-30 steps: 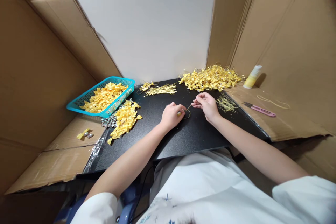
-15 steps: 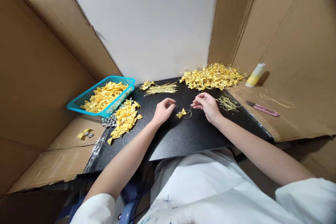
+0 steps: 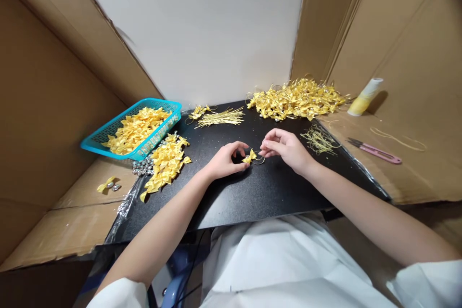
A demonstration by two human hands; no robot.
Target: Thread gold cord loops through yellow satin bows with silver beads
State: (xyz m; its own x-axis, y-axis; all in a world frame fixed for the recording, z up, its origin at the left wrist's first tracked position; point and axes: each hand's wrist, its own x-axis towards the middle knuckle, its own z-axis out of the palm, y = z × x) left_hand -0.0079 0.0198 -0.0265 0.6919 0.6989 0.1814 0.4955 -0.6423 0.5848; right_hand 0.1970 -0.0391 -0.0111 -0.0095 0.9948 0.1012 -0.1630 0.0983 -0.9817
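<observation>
A small yellow ribbon bow [image 3: 250, 157] with a thin gold elastic cord loop [image 3: 258, 162] lies on the black tabletop between my hands. My left hand [image 3: 229, 160] is just left of the bow, thumb and forefinger spread apart at its edge. I cannot tell whether they touch it. My right hand [image 3: 285, 150] is closed in a pinch at the right side of the loop, its fingertips on the gold cord.
Left stands a teal basket [image 3: 88, 147] of yellow bows, with loose bows [image 3: 168, 161] and silver bells [image 3: 143, 167] beside it. Cut gold cords [image 3: 222, 117] and a heap of looped bows [image 3: 299, 98] lie behind. Right are cord scraps [image 3: 319, 139], pink-handled snips [image 3: 378, 152] and a thread spool [image 3: 365, 97].
My left hand has moved to the bow and its thumb and forefinger have spread. My right hand has shifted slightly left and down, nearer the bow. The camera view has shifted a little.
</observation>
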